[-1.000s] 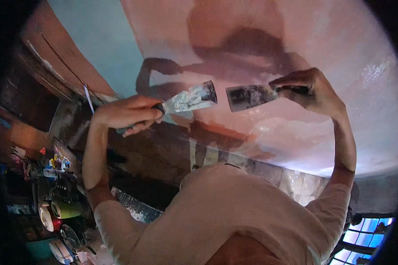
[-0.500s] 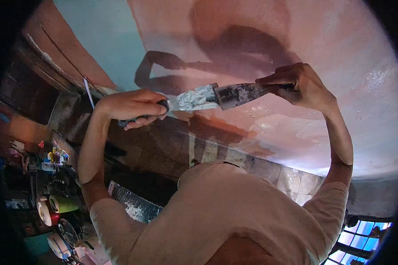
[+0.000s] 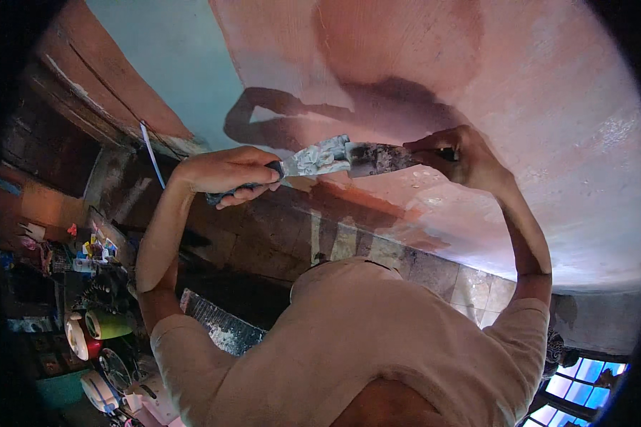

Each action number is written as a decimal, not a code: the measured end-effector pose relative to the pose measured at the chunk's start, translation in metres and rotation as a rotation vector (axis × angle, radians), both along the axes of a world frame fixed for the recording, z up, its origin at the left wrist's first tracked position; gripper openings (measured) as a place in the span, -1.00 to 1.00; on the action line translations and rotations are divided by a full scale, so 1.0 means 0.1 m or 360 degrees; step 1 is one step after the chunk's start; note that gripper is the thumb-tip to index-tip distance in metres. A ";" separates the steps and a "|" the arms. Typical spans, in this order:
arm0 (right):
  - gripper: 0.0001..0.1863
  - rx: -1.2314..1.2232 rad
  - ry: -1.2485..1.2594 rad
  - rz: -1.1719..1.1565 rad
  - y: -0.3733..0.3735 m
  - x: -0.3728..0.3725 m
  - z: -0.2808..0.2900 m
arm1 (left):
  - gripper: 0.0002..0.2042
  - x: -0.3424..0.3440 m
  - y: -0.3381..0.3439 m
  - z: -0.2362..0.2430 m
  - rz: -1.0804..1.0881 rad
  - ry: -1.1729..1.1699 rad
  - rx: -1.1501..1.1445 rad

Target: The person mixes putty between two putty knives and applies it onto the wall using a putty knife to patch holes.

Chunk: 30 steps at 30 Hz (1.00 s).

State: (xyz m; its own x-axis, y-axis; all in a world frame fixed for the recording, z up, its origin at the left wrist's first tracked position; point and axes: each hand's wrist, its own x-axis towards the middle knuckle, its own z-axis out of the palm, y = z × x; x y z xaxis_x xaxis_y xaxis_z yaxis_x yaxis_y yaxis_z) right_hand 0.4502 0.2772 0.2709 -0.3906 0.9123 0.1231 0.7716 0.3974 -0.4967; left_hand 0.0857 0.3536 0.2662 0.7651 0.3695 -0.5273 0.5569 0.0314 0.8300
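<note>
blades that stood apart one second ago have moved together: the left scraper, loaded with white paste, now meets the end of the right scraper, and the two lie nearly in line before the pink wall. of the two hands, the left hand is wrapped firmly around the dark handle of the left scraper, while the right hand grips the right scraper with fingers closed near its neck. below them lie the floor and a speckled board.
</note>
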 end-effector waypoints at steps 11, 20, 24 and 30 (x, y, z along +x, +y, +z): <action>-0.80 -0.0166 0.0209 0.0009 0.12 -0.01 -0.45 | -0.74 0.09 -0.03 0.00 0.0035 0.0117 0.0060; -0.80 -0.0180 0.0334 -0.0037 0.17 0.03 -0.77 | -0.77 0.33 -0.08 -0.04 0.0216 0.0214 0.0044; -0.77 -0.0155 0.0421 0.0038 0.21 -0.09 -0.90 | -0.76 0.28 -0.11 -0.09 0.0252 0.0270 0.0203; -0.77 -0.0202 0.0523 -0.0082 0.17 -0.26 -1.05 | -0.72 0.29 -0.19 -0.17 0.0314 0.0238 0.0341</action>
State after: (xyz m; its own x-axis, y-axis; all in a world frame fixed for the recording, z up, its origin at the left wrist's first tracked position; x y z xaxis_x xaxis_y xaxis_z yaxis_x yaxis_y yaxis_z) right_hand 0.4237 0.2939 0.1661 -0.3022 0.9458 0.1190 0.5796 0.2814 -0.7648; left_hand 0.1146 0.3344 0.2489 0.5876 0.6179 -0.5223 0.6735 -0.0157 0.7390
